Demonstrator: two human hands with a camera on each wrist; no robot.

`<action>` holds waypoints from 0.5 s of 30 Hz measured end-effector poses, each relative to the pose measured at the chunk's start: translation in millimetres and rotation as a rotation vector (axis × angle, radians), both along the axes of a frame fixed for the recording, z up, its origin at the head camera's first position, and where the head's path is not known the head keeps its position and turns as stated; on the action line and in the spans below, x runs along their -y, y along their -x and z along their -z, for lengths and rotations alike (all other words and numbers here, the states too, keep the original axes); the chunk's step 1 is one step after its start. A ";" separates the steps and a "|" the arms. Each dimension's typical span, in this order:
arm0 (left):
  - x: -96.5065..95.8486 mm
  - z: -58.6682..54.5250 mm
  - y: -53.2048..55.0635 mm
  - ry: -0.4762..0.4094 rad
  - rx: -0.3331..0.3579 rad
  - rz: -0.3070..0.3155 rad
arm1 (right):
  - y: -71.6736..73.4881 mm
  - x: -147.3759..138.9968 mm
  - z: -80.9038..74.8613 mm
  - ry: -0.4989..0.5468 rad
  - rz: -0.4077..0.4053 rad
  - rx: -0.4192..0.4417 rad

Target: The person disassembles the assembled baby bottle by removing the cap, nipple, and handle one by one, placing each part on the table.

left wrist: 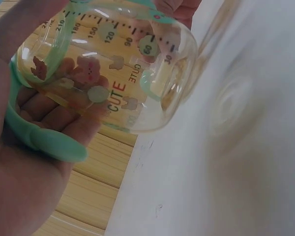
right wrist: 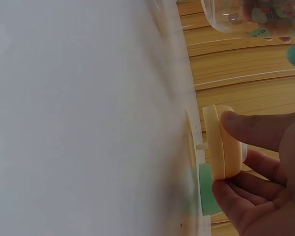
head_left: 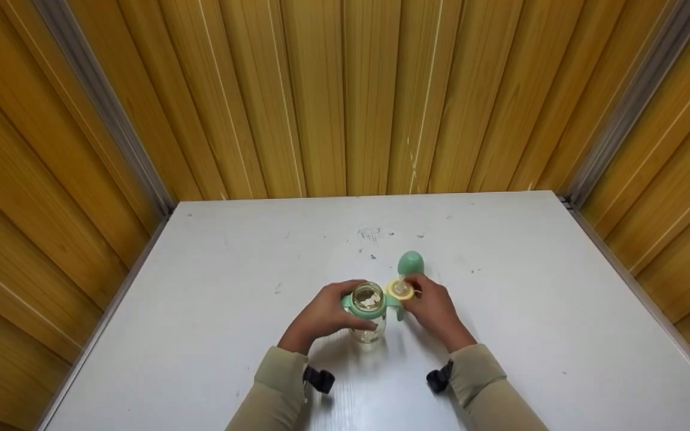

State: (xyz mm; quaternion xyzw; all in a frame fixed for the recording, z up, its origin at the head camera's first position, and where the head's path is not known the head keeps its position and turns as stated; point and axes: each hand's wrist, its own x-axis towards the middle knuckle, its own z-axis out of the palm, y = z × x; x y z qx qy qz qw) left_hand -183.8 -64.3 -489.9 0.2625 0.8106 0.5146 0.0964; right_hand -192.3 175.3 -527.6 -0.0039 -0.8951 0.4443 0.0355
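A clear baby bottle [head_left: 369,333] with a green two-handled collar stands in front of me, its mouth uncovered. My left hand [head_left: 328,312] grips it round the neck, thumb across the front. Measuring marks and small cartoon prints show on the bottle wall in the left wrist view, beside a curved green handle [left wrist: 54,142]. To the right of the bottle mouth, my right hand [head_left: 436,304] pinches a pale yellow nipple ring [right wrist: 222,142] between thumb and fingers. Its clear nipple points up in the head view, and a short stub juts from its underside.
Just behind the right hand, a green dome-shaped cap [head_left: 411,263] is on the white table [head_left: 249,257]. Wood-patterned panels [head_left: 321,96] rise at the back and both sides. Black straps with small mounts sit on both wrists.
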 end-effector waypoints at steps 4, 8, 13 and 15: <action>-1.3 0.1 0.4 0.007 -0.002 -0.005 | 1.0 -0.3 0.6 -0.005 0.002 -0.003; -2.2 0.3 0.3 0.014 0.002 -0.013 | 1.7 -1.2 1.2 -0.015 -0.004 -0.020; -3.0 2.0 0.4 0.019 0.005 -0.019 | 2.6 -3.1 1.4 -0.019 -0.009 0.003; -3.0 2.8 0.6 0.018 0.004 -0.019 | 3.0 -3.8 1.2 -0.011 -0.012 0.011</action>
